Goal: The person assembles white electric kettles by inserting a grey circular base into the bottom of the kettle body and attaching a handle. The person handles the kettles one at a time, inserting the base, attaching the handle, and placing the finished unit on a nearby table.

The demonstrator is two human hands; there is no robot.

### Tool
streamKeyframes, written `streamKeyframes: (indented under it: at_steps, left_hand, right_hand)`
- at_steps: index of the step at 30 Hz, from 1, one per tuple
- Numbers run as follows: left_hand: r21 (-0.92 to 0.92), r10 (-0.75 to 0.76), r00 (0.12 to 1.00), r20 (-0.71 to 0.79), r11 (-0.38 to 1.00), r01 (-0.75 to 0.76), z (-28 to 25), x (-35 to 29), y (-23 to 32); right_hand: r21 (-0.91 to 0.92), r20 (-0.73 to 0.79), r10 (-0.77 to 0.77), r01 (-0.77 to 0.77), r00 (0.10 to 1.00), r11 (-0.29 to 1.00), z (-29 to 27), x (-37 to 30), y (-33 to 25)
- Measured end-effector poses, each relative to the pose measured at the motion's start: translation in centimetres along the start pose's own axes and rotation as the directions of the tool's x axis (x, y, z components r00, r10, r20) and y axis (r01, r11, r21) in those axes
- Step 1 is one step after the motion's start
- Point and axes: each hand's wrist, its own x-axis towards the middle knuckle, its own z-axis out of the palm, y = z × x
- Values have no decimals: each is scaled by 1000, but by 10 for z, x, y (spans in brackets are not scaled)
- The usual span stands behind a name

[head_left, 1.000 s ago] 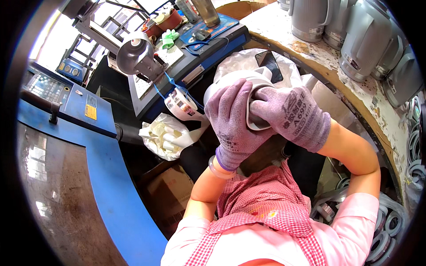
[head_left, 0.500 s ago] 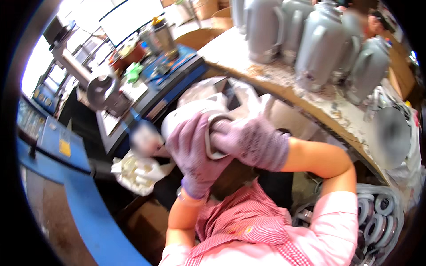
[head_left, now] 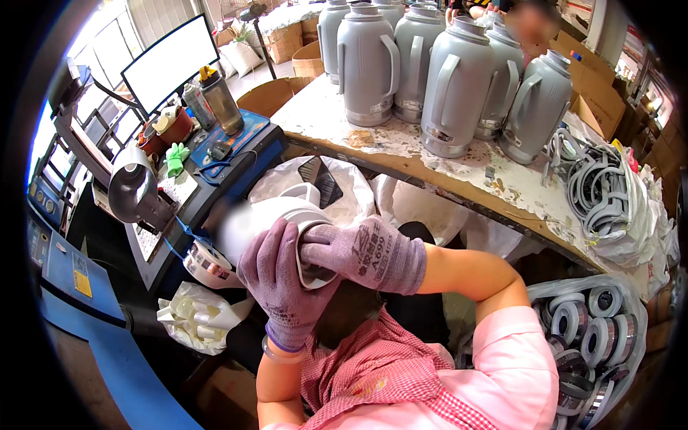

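Observation:
A pale, rounded thermos jug body [head_left: 247,223] lies tilted in front of me, its round opening turned toward me. A white handle [head_left: 307,192] sticks out on its far side. My left hand [head_left: 281,276], in a purple-grey knitted glove, is closed around the rim end. My right hand [head_left: 367,254], gloved alike, comes from the right with its fingers bent into the opening. Those fingertips are hidden, so what they grip inside cannot be made out.
Several grey thermos jugs [head_left: 459,89] stand on the worn white bench [head_left: 315,115]. Grey handles [head_left: 602,186] lie bagged at its right end. A bag of grey rings [head_left: 602,337] sits lower right. A label roll [head_left: 208,264] and blue machine [head_left: 86,265] are left.
My view has shifted, with the bench jugs now further left and lower in the picture. Both hands stay on the thermos jug body, the right one's fingers still in its opening.

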Motion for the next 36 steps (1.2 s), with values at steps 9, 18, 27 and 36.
streamKeyframes:
  at_steps: [9, 18, 27, 36]
  left_hand:
    - [-99, 27, 1000, 15, 995, -26, -7, -8, -16]
    - [-70, -43, 996, -81, 997, 37, -12, -14, -24]
    - [-65, -29, 999, -31, 998, 27, -14, -25, -29]
    - [-420, -264, 891, -368, 903, 94, -52, -47, -57]
  right_hand:
    - [-2, 349, -189, 202, 918, 979, -28, 17, 8]
    - [-53, 139, -267, 277, 953, 959, -4, 34, 5]
    - [18, 485, -252, 278, 837, 960, -26, 38, -2]
    - [790, 30, 649, -416, 760, 450, 51, -17, 107]
